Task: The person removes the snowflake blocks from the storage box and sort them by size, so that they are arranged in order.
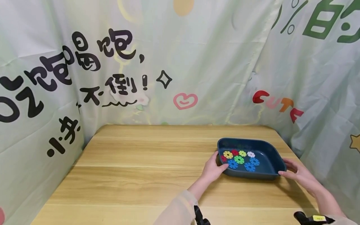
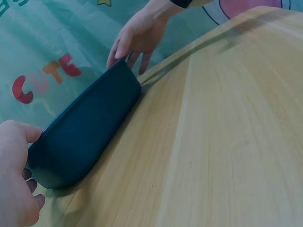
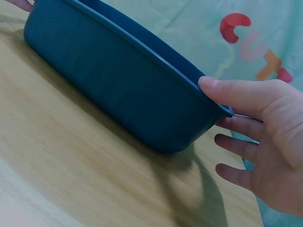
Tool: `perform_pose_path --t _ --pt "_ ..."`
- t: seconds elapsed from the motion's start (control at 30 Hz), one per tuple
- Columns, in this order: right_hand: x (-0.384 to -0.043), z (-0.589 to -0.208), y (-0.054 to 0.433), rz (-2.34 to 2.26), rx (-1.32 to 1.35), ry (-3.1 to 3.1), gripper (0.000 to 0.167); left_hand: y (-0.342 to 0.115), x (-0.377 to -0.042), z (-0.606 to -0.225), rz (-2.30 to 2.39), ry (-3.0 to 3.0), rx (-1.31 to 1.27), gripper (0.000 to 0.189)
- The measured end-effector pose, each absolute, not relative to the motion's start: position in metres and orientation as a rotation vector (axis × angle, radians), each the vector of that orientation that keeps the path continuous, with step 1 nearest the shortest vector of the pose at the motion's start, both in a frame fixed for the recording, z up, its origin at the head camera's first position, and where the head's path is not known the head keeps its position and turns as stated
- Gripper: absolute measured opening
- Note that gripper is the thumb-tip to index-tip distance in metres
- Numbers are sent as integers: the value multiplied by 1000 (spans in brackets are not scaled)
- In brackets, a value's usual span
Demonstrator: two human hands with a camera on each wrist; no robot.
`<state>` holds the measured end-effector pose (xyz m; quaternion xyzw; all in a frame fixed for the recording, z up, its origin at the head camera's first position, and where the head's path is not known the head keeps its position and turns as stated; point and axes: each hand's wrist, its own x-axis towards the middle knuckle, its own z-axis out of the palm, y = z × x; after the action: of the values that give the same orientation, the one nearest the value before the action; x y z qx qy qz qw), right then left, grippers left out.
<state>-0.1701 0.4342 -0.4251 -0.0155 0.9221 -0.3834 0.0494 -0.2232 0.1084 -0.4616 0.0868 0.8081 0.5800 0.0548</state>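
Toward the right of the table, a dark blue plastic basin [image 1: 250, 175] with rounded corners is held between both hands. My left hand [image 1: 212, 168] grips its left end, with the thumb at the rim and the other fingers low against the outer wall. At the opposite end, my right hand [image 3: 274, 127] pinches the rim between thumb and forefinger; the remaining fingers are spread below. Inside lie several snowflake-shaped plastic discs, among them a green disc [image 1: 239, 159], a yellow disc [image 1: 228, 154], a white disc [image 1: 251, 154] and blue discs [image 1: 249, 167], mostly gathered on the left side.
A wood-grain table [image 1: 135, 175] stretches out under the basin, its right edge close to my right hand. Printed cloth curtains [image 1: 208, 68] hang behind the table and along both sides. Black straps [image 1: 201, 216] are on both wrists.
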Motion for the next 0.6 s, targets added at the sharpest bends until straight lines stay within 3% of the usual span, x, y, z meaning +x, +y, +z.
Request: perform_pose_path --t 0.6 --pt "-178 -431 374 -1354 -231 2733 73 42 -225 -467 1833 2395 286 70"
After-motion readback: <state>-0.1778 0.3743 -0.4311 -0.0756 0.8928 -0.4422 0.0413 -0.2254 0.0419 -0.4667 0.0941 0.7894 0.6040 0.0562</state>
